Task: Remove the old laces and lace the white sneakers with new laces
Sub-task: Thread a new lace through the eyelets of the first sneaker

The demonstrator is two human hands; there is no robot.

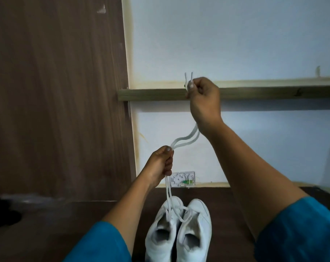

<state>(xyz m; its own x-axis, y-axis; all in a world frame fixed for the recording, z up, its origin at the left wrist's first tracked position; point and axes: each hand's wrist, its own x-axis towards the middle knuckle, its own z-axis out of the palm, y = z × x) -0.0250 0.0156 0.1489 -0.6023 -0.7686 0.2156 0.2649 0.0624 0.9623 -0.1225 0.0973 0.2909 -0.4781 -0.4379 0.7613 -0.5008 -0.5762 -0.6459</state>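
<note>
Two white sneakers stand side by side on the dark table, the left sneaker [163,231] and the right sneaker [195,231], toes pointing away from me. A white lace [186,138] rises doubled from the left sneaker. My left hand [160,165] grips both strands above the shoe. Higher up, my right hand [203,97] pinches the two lace ends, whose tips [188,77] stick up above its fingers. Between the hands the lace hangs slack in a wave.
A pale wall is ahead with a wooden ledge [273,93] across it. A white wall socket [183,178] sits just above the table's far edge. A brown wooden panel [56,91] fills the left. Something dark [1,214] lies at the left edge.
</note>
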